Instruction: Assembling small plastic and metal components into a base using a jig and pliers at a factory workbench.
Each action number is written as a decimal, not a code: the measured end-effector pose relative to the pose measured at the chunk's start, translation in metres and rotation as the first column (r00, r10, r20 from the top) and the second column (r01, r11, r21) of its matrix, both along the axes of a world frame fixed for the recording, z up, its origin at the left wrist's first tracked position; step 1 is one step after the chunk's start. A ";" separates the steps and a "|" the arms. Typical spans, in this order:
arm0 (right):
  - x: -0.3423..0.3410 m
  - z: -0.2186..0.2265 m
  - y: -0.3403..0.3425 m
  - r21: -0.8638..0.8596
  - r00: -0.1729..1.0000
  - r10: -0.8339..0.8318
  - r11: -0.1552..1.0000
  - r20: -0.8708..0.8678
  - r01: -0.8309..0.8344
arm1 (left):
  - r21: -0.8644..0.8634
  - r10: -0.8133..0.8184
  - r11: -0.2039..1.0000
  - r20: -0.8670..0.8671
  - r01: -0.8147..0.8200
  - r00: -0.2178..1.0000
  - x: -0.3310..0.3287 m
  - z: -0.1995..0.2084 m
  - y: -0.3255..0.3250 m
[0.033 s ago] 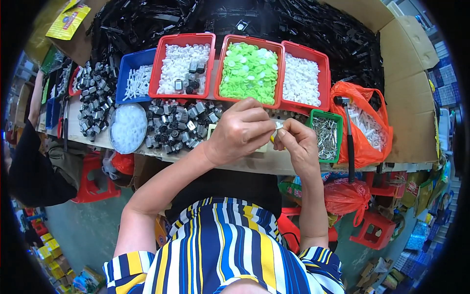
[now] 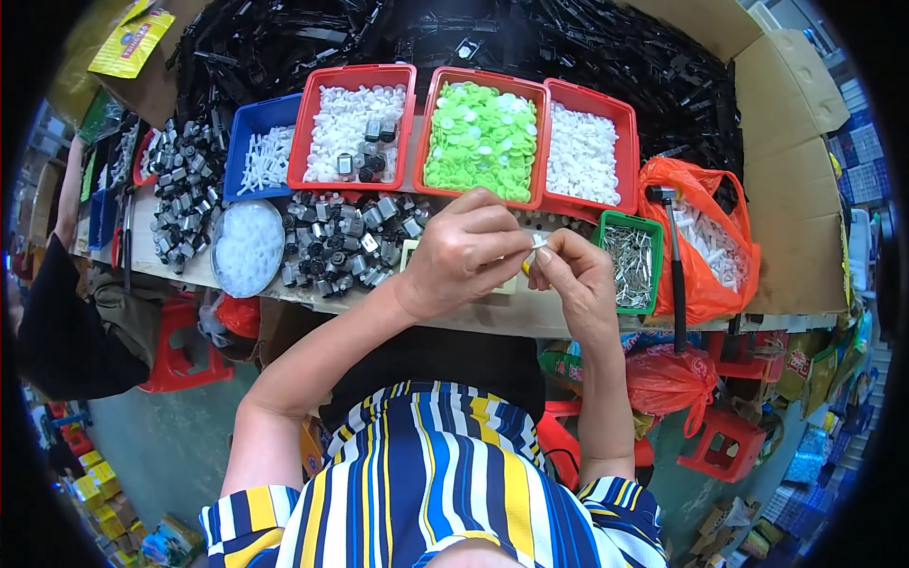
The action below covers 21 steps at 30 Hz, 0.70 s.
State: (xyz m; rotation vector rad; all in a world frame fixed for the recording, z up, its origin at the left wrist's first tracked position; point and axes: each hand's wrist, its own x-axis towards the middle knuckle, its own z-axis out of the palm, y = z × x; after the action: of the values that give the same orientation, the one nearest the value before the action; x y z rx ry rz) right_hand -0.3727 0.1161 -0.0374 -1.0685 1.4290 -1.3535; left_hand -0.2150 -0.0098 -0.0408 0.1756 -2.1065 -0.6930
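Note:
Over the near edge of the bench my two hands meet, fingertips pinched together. My left hand (image 2: 462, 251) is closed, its thumb and fingers at a small white plastic part (image 2: 539, 242). From the other side my right hand (image 2: 579, 277) grips the same part; a bit of yellow shows by its fingers, too small to name. Beyond the hands stands a red tray (image 2: 547, 151) of green and whitish plastic discs. A green tray (image 2: 657, 227) of thin metal pins sits just right of my right hand. Below my left hand, a pale block (image 2: 502, 287) is mostly hidden.
Red trays (image 2: 414, 114) (image 2: 630, 142) and a blue tray (image 2: 232, 156) hold white parts. Grey-black parts (image 2: 336, 246) lie piled near a clear bowl (image 2: 248, 248). A hammer (image 2: 676, 275) leans by an orange bag (image 2: 748, 256). Black parts (image 2: 568, 43) heap behind; another person's arm (image 2: 71, 189) shows left.

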 end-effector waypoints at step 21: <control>0.031 0.000 -0.006 -0.385 0.709 -0.203 0.917 -0.675 -0.103 | 0.408 0.010 0.912 0.105 -0.052 0.994 0.040 -0.013 0.018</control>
State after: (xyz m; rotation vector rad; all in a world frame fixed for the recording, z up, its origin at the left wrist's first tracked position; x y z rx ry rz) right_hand -0.3416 0.1098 -0.0370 -2.0009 1.7604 -1.3667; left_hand -0.1752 0.0084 -0.0542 0.4841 -2.0220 -1.1242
